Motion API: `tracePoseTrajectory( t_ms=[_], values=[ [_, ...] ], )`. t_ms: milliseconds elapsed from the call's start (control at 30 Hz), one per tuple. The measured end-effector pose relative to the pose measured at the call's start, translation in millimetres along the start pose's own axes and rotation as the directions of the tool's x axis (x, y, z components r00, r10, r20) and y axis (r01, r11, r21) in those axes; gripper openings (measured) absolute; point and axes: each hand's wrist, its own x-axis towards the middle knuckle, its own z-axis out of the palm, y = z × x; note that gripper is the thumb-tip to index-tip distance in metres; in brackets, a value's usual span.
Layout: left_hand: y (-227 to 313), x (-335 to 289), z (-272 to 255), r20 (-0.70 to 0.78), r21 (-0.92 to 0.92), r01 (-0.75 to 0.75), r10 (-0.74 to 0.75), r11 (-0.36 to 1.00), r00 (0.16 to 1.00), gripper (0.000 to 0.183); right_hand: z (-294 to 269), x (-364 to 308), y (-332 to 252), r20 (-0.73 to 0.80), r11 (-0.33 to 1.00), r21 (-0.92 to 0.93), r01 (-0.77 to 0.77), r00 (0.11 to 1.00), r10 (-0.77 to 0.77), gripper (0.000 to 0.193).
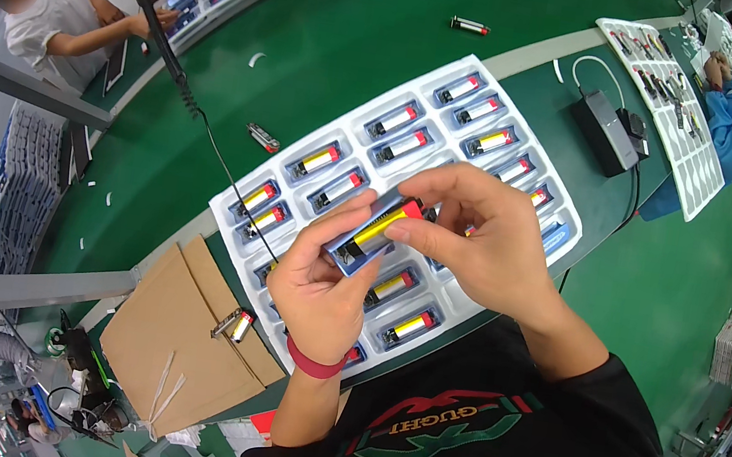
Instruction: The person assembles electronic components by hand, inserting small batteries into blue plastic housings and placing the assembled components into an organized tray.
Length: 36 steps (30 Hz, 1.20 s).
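Note:
Over the white tray (351,138), my left hand (324,296) is closed around a small blue housing (344,261). A yellow cylindrical battery (380,229) with a red end lies in the housing, tilted up to the right. My right hand (501,252) grips its red end, the thumb lying on the battery and the fingers curled behind. Rows of blue housings fill the tray below, many with a similar red-ended battery, such as the one in the near housing (411,327). My hands hide the tray's middle.
A black power adapter (605,136) with cables stands right of the tray. Cardboard (174,332) lies at the left, with loose batteries (237,325) on it. A thin dark cable (226,162) hangs across the tray's left side. Co-workers sit at the far left and right, near other trays (672,113).

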Motion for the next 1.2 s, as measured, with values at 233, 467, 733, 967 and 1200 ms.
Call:
tracePoseTrajectory(
  t_ms=[233, 467, 733, 967, 1200],
  values=[
    [-14.1, 8.1, 17.0, -0.178, -0.004, 0.019, -0.019, 1.0, 0.984, 0.037, 5.3, 23.0, 10.9, -0.146, 0.843, -0.42, 0.337, 0.891, -0.429, 0.036],
    [-21.3, 20.2, 20.5, -0.107, 0.057, -0.038, 0.044, 0.998, 0.993, 0.04, -12.5, 44.6, 15.3, 0.008, 0.998, -0.063, 0.015, 1.0, -0.015, 0.036],
    [-16.9, 11.3, 11.9, -0.004, 0.196, 0.3, -0.305, 0.934, 0.952, 0.033, -43.3, 32.4, 36.6, 0.221, 0.942, -0.178, 0.283, 0.945, -0.242, 0.028],
    [-20.2, -10.9, 5.9, -0.037, 0.332, 0.122, -0.116, 0.935, 0.993, 0.027, -38.6, 23.1, 41.5, 0.427, 0.933, -0.126, 0.338, 0.867, -0.256, 0.021],
    [-23.2, -15.2, 0.7, -0.028, 0.695, -0.086, 0.146, 0.714, 0.989, 0.03, -22.7, 21.5, 61.5, 0.346, 0.789, -0.197, 0.582, 0.794, -0.499, 0.024]
  ],
)
